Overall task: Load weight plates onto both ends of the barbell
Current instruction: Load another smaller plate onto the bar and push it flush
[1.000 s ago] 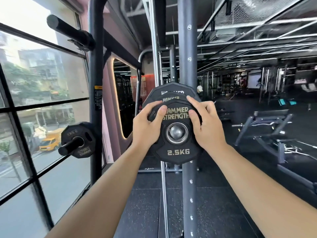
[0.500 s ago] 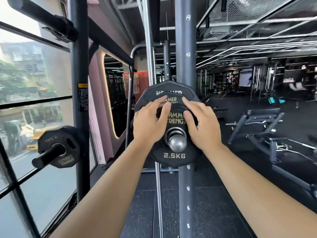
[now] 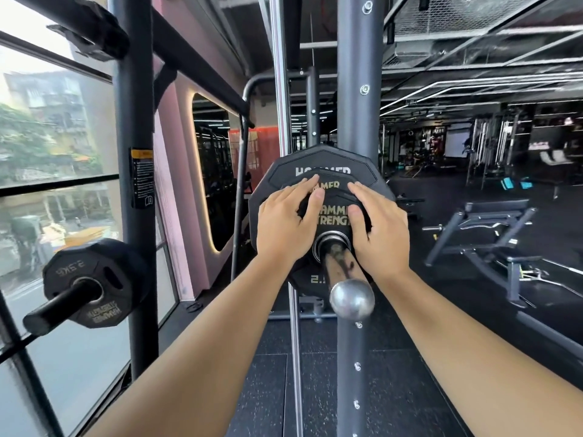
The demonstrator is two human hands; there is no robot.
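A small black 2.5 kg weight plate (image 3: 335, 216) with gold lettering sits on the steel barbell sleeve (image 3: 339, 263). The sleeve's rounded end (image 3: 351, 298) sticks out toward me. Behind this plate are two larger black plates (image 3: 321, 164) on the same sleeve. My left hand (image 3: 284, 227) lies flat on the small plate's left side, fingers straight and pressing. My right hand (image 3: 381, 236) presses its right side the same way. The rest of the barbell is hidden behind the plates.
A dark rack upright (image 3: 356, 89) rises just behind the plates. On the left, another upright (image 3: 134, 152) carries a storage peg with a 2.5 kg plate (image 3: 91, 282), beside large windows. A bench (image 3: 482, 234) stands to the right on the black rubber floor.
Both hands have pushed the 2.5 kg plate further along the sleeve toward the larger plates. More of the sleeve end now shows in front of it.
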